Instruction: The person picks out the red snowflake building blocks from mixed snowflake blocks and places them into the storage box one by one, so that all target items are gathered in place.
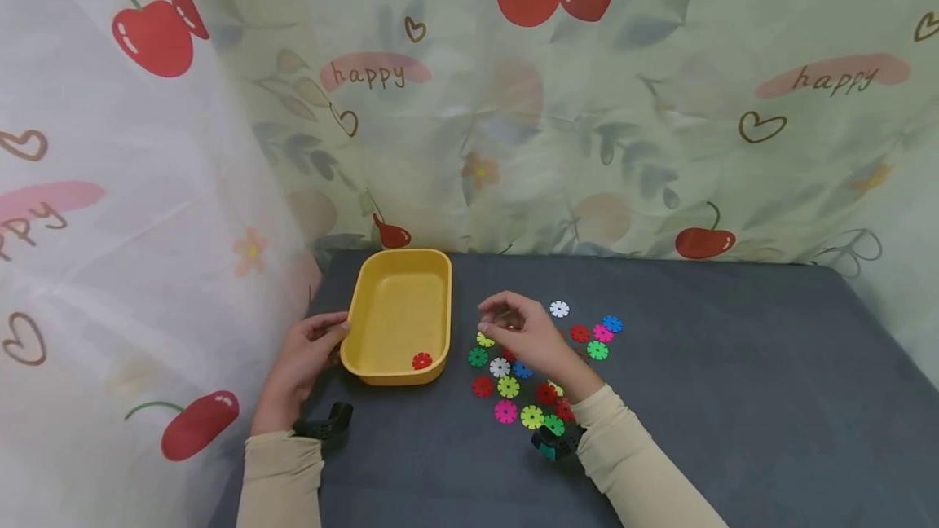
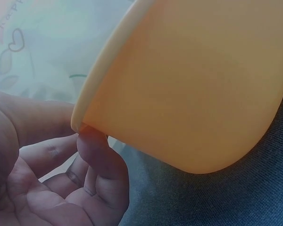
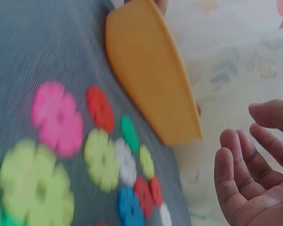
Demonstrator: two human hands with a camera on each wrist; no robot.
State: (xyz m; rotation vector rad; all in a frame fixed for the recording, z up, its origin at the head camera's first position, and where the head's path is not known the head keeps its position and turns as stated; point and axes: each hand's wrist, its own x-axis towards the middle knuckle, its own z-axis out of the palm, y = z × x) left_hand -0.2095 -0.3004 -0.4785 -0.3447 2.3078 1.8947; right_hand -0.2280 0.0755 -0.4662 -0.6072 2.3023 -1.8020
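My left hand (image 1: 302, 365) pinches the left rim of a yellow plastic basin (image 1: 445, 300); in the left wrist view, thumb and finger meet at the basin's lip (image 2: 99, 80). One red interlocking snowflake disc (image 1: 421, 361) lies inside, near its front right corner. My right hand (image 1: 530, 338) hovers over the discs right of the basin, its fingers loosely bent. In the right wrist view, nothing shows between those fingers (image 3: 231, 165). Beneath and around it lie many flat notched discs, among them a pink one (image 1: 505, 411), a yellow-green one (image 1: 509, 386) and a white one (image 1: 500, 367).
A dark grey cloth (image 1: 734, 398) covers the table. Patterned curtains (image 1: 455, 121) hang behind it and on the left, close to the basin. Further right lie a blue disc (image 1: 612, 323) and a green disc (image 1: 597, 349). Each wrist wears a black device (image 1: 326, 422).
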